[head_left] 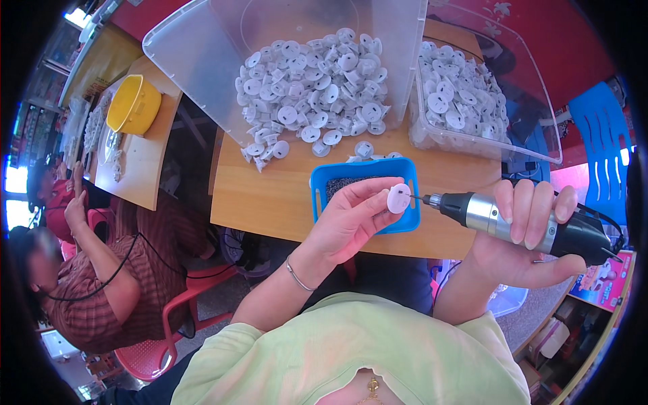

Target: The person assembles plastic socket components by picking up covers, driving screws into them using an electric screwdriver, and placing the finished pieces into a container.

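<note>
Between the thumb and fingers of my left hand is a small round white plastic part, its flat face turned to the right. My right hand wraps round an electric screwdriver with a silver and black body, lying nearly level. The thin bit reaches left to the face of the white part; whether it touches a screw there is too small to tell. Below my left hand stands a blue basket, with many small dark pieces, likely screws, inside; my hand hides part of it.
A heap of white plastic parts spills from a tipped clear bin onto the wooden table. Another clear bin of such parts stands right. At left are a yellow basin and a seated person. A blue chair is far right.
</note>
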Demonstrator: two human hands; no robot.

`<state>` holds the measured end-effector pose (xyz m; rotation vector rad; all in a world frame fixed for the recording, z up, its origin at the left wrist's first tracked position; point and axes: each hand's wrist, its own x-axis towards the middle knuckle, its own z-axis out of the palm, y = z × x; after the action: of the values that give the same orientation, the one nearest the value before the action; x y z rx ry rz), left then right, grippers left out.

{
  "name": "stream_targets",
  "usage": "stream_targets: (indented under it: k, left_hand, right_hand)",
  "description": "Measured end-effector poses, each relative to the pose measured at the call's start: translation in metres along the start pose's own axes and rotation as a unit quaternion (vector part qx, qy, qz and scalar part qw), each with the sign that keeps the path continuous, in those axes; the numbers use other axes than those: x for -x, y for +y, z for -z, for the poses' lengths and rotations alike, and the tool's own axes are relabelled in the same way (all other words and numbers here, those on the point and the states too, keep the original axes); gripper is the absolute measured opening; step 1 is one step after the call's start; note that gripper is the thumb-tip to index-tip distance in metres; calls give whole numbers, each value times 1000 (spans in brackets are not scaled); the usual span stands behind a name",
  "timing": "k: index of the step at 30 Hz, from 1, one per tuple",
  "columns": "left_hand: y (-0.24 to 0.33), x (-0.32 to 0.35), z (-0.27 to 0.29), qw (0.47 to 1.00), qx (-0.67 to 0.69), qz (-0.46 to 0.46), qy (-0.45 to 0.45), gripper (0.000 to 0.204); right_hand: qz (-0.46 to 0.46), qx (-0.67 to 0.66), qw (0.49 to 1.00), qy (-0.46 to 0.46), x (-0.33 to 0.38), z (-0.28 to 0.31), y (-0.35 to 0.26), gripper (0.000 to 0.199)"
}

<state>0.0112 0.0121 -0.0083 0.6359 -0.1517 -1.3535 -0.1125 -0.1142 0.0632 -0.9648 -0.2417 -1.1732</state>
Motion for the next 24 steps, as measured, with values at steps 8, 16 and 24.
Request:
stream_targets:
  k: [8,16,24]
  left_hand:
    - [-1,-1,0,1000,-10,-9,2,26]
    - [-2,-1,3,1000,-8,-9,-3,27]
    - [-2,-1,5,1000,-2,-3,-5,26]
  right_hand:
    - [2,-2,1000,-2,-1,1,1,51]
    - [-35,-39,999,-4,-3,3,2,50]
    - [-28,-32,999,-30,-4,6,6,50]
